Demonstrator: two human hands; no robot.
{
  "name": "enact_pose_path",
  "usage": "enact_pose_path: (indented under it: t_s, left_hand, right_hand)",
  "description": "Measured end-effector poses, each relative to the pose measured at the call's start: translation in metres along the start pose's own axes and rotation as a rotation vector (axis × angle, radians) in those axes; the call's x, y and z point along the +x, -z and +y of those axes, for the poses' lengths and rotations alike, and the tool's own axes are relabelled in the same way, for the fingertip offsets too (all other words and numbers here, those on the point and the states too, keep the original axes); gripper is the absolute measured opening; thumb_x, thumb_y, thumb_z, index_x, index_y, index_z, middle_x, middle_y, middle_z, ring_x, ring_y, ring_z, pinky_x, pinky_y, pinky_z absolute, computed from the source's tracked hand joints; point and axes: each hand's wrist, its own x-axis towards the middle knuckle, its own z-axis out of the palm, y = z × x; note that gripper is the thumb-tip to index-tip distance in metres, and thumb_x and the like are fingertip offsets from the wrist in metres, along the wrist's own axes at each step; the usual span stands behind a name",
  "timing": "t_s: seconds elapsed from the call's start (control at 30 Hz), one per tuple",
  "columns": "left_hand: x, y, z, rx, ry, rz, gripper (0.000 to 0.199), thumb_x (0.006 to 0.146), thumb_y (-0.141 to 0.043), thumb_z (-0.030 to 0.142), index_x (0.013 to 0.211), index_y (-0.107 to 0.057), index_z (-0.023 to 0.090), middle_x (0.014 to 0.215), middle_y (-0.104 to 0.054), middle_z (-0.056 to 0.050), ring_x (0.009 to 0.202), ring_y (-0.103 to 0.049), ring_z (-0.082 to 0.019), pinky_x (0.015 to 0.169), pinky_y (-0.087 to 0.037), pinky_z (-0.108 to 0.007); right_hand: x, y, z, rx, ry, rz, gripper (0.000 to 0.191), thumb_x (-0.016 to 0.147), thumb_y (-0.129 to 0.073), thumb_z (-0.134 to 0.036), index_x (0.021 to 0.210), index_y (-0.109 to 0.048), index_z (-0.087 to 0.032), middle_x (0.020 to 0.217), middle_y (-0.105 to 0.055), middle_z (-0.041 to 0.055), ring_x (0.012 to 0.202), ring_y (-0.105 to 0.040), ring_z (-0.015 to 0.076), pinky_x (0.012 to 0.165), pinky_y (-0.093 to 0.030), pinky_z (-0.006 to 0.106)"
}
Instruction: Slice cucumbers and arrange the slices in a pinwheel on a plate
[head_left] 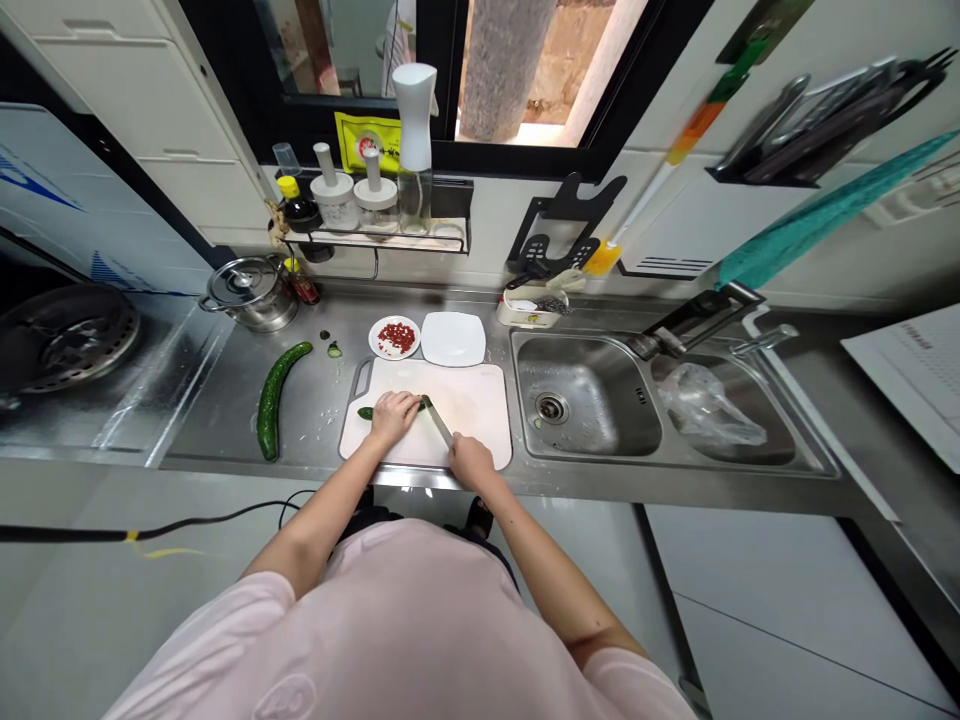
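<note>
On the white cutting board (481, 410) lies a green cucumber piece (365, 413), its left end showing past my left hand (395, 416). My left hand is closed over the middle of the piece, pressing it to the board. My right hand (471, 461) grips the handle of a knife (438, 421), whose blade slants up and left to the piece's right end. A whole cucumber (274, 400) lies on the steel counter to the left. Behind the board are a plate of chopped red pieces (394, 338) and a white square plate (453, 338).
A lidded pot (253, 292) and a small red bottle (301, 282) stand at the back left. Cucumber scraps (334, 350) lie near the board. The sink (589, 395) is at right, with a plastic bag (709, 405) in its second basin. A spice rack (375, 240) hangs behind.
</note>
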Motion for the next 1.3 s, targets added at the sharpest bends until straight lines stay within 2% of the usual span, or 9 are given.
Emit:
enact_pose_path:
  t_s: [0.3, 0.43, 0.53, 0.63, 0.77, 0.93, 1.03, 1.17, 1.3]
  left_hand:
    - [-0.001, 0.006, 0.002, -0.068, 0.115, 0.072, 0.033, 0.09, -0.045, 0.035, 0.118, -0.057, 0.022, 0.105, -0.066, -0.008, 0.095, -0.059, -0.021, 0.088, -0.042, -0.036]
    - [0.003, 0.008, -0.002, -0.17, 0.27, 0.186, 0.033, 0.092, -0.041, 0.036, 0.118, -0.056, 0.022, 0.11, -0.064, -0.007, 0.101, -0.058, -0.02, 0.088, -0.045, -0.034]
    - [0.009, 0.013, -0.001, -0.224, 0.318, 0.23, 0.032, 0.092, -0.041, 0.036, 0.116, -0.056, 0.021, 0.111, -0.063, -0.007, 0.102, -0.058, -0.019, 0.088, -0.046, -0.034]
    - [0.017, 0.02, 0.005, -0.24, 0.265, 0.194, 0.031, 0.089, -0.047, 0.038, 0.112, -0.059, 0.022, 0.108, -0.063, -0.007, 0.103, -0.056, -0.02, 0.091, -0.045, -0.034]
    - [0.027, 0.029, 0.017, -0.19, 0.141, 0.085, 0.033, 0.083, -0.056, 0.041, 0.111, -0.062, 0.023, 0.113, -0.059, -0.007, 0.107, -0.053, -0.021, 0.094, -0.042, -0.036]
    - [0.035, 0.033, 0.028, -0.137, 0.075, -0.054, 0.029, 0.082, -0.057, 0.044, 0.102, -0.067, 0.025, 0.113, -0.059, -0.007, 0.112, -0.048, -0.024, 0.1, -0.033, -0.043]
    - [0.036, 0.034, 0.03, -0.135, 0.071, -0.095, 0.024, 0.081, -0.058, 0.042, 0.095, -0.069, 0.026, 0.108, -0.061, -0.007, 0.11, -0.049, -0.025, 0.1, -0.031, -0.045]
    - [0.034, 0.035, 0.036, -0.185, 0.087, -0.126, 0.019, 0.079, -0.061, 0.037, 0.092, -0.069, 0.024, 0.1, -0.062, -0.006, 0.103, -0.052, -0.023, 0.095, -0.036, -0.04]
    - [0.034, 0.037, 0.04, -0.256, 0.198, -0.123, 0.013, 0.079, -0.06, 0.029, 0.087, -0.067, 0.022, 0.092, -0.064, -0.004, 0.096, -0.055, -0.019, 0.09, -0.039, -0.033]
  right_hand:
    - [0.003, 0.014, 0.009, -0.055, -0.102, 0.139, 0.027, 0.096, -0.032, -0.03, 0.111, -0.052, -0.021, 0.096, -0.064, 0.0099, 0.087, -0.062, 0.0209, 0.072, -0.039, 0.029]
    - [0.001, 0.017, 0.011, -0.075, -0.107, 0.226, 0.025, 0.092, -0.042, -0.028, 0.113, -0.052, -0.021, 0.101, -0.06, 0.01, 0.093, -0.058, 0.0207, 0.078, -0.036, 0.029]
    - [0.0, 0.018, 0.014, -0.08, -0.103, 0.3, 0.031, 0.088, -0.048, -0.026, 0.118, -0.049, -0.021, 0.103, -0.059, 0.0094, 0.096, -0.054, 0.0212, 0.081, -0.034, 0.029]
    - [0.001, 0.019, 0.016, -0.076, -0.085, 0.35, 0.037, 0.087, -0.05, -0.025, 0.124, -0.047, -0.021, 0.103, -0.058, 0.0093, 0.096, -0.052, 0.0218, 0.083, -0.032, 0.03]
    - [0.0, 0.022, 0.016, -0.09, -0.055, 0.365, 0.04, 0.087, -0.048, -0.023, 0.127, -0.045, -0.02, 0.103, -0.056, 0.0105, 0.096, -0.048, 0.0228, 0.084, -0.029, 0.031]
    - [-0.001, 0.022, 0.016, -0.115, -0.009, 0.373, 0.041, 0.087, -0.047, -0.024, 0.128, -0.044, -0.021, 0.101, -0.055, 0.0105, 0.094, -0.047, 0.0228, 0.082, -0.028, 0.032]
    - [-0.002, 0.018, 0.016, -0.126, 0.001, 0.364, 0.042, 0.087, -0.049, -0.025, 0.129, -0.044, -0.022, 0.101, -0.055, 0.0101, 0.093, -0.046, 0.0228, 0.08, -0.028, 0.032]
    - [-0.001, 0.012, 0.017, -0.135, 0.0, 0.356, 0.044, 0.085, -0.051, -0.026, 0.128, -0.045, -0.022, 0.1, -0.055, 0.0101, 0.093, -0.047, 0.0225, 0.078, -0.027, 0.031]
    - [0.0, 0.005, 0.019, -0.14, -0.01, 0.404, 0.041, 0.084, -0.053, -0.024, 0.124, -0.049, -0.021, 0.095, -0.057, 0.0081, 0.088, -0.049, 0.0212, 0.075, -0.027, 0.03]
